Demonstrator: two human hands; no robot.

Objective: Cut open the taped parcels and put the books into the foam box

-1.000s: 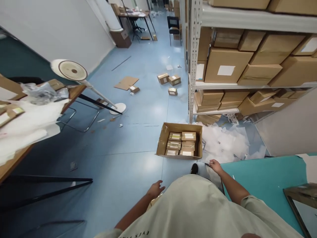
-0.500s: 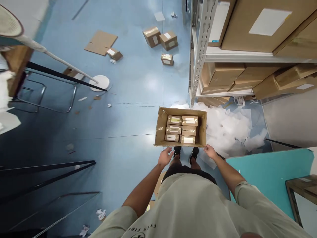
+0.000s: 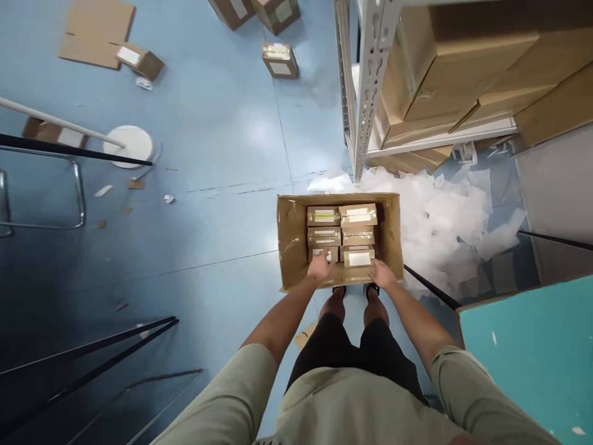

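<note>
An open cardboard carton (image 3: 293,241) stands on the floor just in front of my feet. Inside it, several small taped cardboard boxes (image 3: 357,235) with white labels are stacked in two columns. My left hand (image 3: 320,267) reaches over the near rim, fingers apart, across the nearest box (image 3: 317,252) of the left column and hiding part of it. My right hand (image 3: 382,274) is also inside the rim, its fingers extended at the right corner of the nearest right box (image 3: 358,257). Whether either hand presses on a box is hard to tell.
Metal shelving (image 3: 370,80) with large cartons rises at the right. Crumpled white packing sheets (image 3: 440,210) lie beside the carton. A turquoise board (image 3: 532,346) is at lower right. Small boxes (image 3: 280,60), a flat cardboard piece (image 3: 95,31) and a white round base (image 3: 130,145) are on the floor.
I have bent closer to the carton, which looks larger now. Both hands have moved from outside its near edge to inside it, over the nearest boxes.
</note>
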